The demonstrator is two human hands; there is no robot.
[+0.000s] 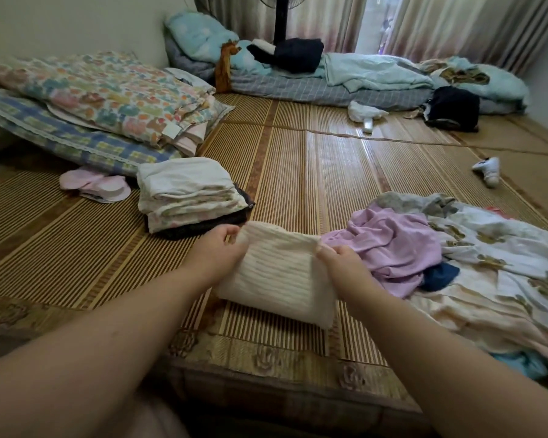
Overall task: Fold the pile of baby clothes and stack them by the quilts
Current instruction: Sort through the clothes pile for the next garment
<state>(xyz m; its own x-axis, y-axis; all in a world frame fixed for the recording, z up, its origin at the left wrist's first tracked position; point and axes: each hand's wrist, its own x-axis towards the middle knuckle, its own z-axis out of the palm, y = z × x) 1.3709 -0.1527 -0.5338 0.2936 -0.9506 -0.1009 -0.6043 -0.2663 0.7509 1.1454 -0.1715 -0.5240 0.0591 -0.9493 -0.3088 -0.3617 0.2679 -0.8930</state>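
Note:
A cream ribbed garment (279,273) lies folded on the bamboo mat in front of me. My left hand (217,248) pinches its far left corner and my right hand (342,259) grips its far right corner. To the left, just beyond it, stands a stack of folded clothes (189,191), white on top and dark at the bottom. Behind that stack lie the quilts (105,99), a floral one on a blue checked one. The unfolded pile (475,263) spreads on the right, with a lilac garment (396,245) nearest my right hand.
Pink pads (95,186) lie left of the stack. A small white sock or shoe (487,172) rests on the mat at far right. Bedding and dark clothes (298,53) line the far wall by a fan stand (280,20) and curtains.

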